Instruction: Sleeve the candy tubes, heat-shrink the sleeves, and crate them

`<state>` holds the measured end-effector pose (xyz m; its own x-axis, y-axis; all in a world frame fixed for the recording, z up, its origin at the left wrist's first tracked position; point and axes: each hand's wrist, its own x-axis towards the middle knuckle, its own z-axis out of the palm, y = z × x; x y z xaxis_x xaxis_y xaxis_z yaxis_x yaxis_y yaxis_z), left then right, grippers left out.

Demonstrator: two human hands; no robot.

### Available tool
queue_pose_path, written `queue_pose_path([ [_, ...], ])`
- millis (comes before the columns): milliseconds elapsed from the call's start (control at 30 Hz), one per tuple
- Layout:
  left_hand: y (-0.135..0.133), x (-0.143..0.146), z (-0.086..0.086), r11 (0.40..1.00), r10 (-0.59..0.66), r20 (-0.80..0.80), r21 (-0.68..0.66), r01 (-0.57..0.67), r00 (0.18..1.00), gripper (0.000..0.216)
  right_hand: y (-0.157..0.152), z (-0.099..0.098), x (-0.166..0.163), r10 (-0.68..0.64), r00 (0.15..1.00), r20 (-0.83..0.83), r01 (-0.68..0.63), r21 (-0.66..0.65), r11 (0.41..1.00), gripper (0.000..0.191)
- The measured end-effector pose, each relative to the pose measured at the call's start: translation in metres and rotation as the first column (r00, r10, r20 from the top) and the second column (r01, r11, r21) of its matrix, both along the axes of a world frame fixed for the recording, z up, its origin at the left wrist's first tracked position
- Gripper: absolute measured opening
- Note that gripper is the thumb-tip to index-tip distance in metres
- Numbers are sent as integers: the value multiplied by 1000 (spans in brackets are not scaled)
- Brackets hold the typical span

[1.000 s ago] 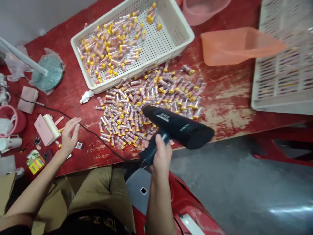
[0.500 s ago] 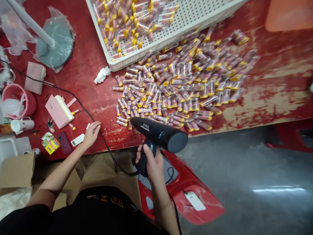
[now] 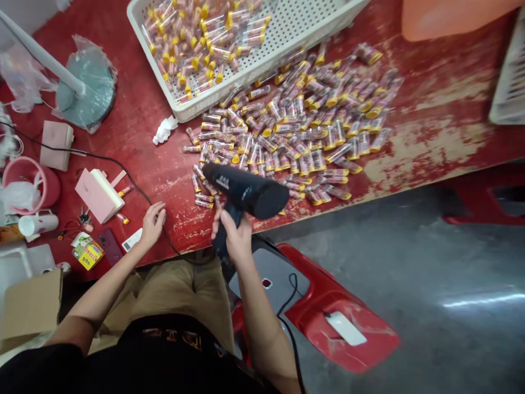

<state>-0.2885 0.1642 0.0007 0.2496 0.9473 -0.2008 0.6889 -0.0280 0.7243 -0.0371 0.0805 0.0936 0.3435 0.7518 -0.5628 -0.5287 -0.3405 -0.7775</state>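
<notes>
A black hair dryer (image 3: 250, 189) is held by its handle in my right hand (image 3: 235, 235), its nozzle pointing left over the near edge of a pile of small clear tubes (image 3: 287, 131) with yellow caps. My left hand (image 3: 153, 223) rests on the red table (image 3: 184, 219), fingers loosely stretched, beside the dryer's black cord (image 3: 135, 183). Partly under that hand lies a white labelled card (image 3: 132, 239). Behind the pile stands a white perforated tray (image 3: 303, 33), with more yellow-capped tubes (image 3: 184, 49) gathered in its left part.
On the left are a pink notebook (image 3: 98, 197), a yellow-green box (image 3: 87, 250), a dark phone (image 3: 110, 246), a white mug (image 3: 39, 223), a pink bucket (image 3: 51, 183) and a lamp base (image 3: 88, 93). Below the table edge is a red plastic stool (image 3: 348, 323). Another tray (image 3: 508, 93) stands far right.
The hair dryer in my right hand has moved up and left, further over the tubes. My left hand stays on the table. The view has shifted, bringing a tray into sight at the right.
</notes>
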Motion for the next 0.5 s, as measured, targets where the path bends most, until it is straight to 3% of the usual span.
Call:
queue_pose_path([
  [133,2,-7,-1,999,-35,-4,2,35,999,41,73,-25,13,-67,997,35,63,120,991,47],
  [233,0,-12,-1,999,-46,-11,3,46,999,40,105,-38,20,-17,1000,25,13,138,990,51],
  [367,0,-14,-2,999,-47,-12,9,47,999,40,111,-48,15,134,990,35,-138,157,978,49],
  [500,4,-8,-6,999,-50,-4,12,50,999,39,106,-53,2,99,985,144,-114,99,989,43],
])
